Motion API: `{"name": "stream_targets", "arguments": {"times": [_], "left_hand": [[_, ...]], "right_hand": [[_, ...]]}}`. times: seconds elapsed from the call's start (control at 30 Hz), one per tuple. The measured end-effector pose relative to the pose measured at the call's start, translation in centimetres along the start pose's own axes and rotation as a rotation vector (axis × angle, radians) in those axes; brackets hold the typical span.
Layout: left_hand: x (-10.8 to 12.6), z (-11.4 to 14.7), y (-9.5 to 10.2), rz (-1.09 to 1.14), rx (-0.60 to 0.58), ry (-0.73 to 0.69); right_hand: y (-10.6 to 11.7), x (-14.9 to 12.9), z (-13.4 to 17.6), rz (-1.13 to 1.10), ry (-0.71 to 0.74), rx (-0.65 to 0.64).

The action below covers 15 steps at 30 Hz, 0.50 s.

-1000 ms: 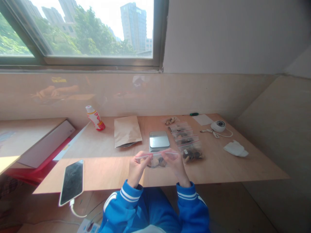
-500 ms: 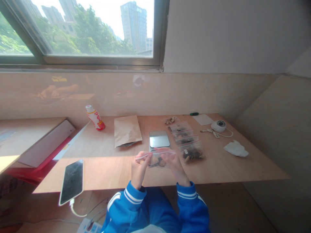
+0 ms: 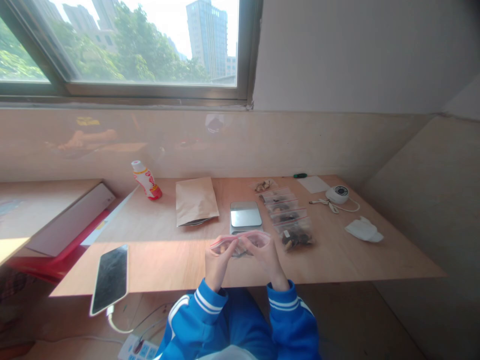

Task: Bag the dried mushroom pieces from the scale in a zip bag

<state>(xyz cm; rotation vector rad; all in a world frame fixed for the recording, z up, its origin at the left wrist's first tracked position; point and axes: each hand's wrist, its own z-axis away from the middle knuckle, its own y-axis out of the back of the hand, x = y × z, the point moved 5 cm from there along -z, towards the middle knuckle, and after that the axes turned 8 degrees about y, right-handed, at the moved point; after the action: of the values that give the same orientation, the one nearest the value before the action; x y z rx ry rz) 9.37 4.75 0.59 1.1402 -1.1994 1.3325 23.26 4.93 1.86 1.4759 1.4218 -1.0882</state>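
Left hand point(image 3: 216, 257) and right hand point(image 3: 264, 255) both pinching the zip bag point(image 3: 240, 242) by its red-striped top, fingertips closing, dark contents blurring, indistinct

The person wears a bright blue jacket with long sleeves. Each sleeve ends in a ribbed cuff of the same blue, crossed by two thin white stripes that run around the wrist. The left hand point(image 3: 216, 261) and the right hand point(image 3: 267, 257) are bare beyond the cuffs, with no gloves, rings or watch in sight. The cloth bunches in soft folds along both forearms. Low in the view, between the sleeves, a pale, whitish patch of clothing shows at the chest; what it is cannot be told.
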Motion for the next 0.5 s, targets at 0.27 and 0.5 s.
{"name": "stream_targets", "arguments": {"times": [0.27, 0.5], "left_hand": [[0.6, -0.2, 0.4, -0.040, 0.062, -0.026], [0.4, -0.3, 1.4, -0.066, 0.111, -0.025]], "right_hand": [[-1.6, -0.4, 0.4, 0.068, 0.051, 0.157], [-1.7, 0.3, 0.4, 0.031, 0.058, 0.024]]}}
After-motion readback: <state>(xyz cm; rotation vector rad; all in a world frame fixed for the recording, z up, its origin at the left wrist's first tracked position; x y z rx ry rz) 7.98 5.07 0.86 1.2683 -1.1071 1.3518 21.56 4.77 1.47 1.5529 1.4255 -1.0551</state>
